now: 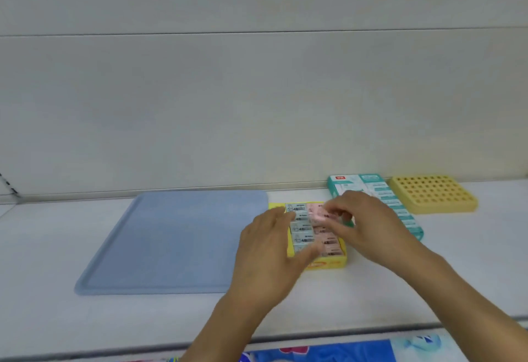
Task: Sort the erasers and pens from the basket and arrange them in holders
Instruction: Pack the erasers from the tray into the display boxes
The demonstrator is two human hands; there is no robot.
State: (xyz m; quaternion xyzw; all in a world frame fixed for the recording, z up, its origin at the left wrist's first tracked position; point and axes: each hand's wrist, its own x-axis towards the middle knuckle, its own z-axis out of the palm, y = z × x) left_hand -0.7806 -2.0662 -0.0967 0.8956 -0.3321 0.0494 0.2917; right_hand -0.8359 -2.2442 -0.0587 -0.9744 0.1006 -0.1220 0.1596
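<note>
While my left hand rests open against the yellow eraser box, my right hand pinches a pink eraser over it.

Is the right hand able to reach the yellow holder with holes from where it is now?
Probably yes. The yellow holder lies past the right hand, with only the flat teal box between them.

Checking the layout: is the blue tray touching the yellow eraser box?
Cannot tell. In the head view the left hand covers where the blue tray would meet the yellow eraser box.
</note>
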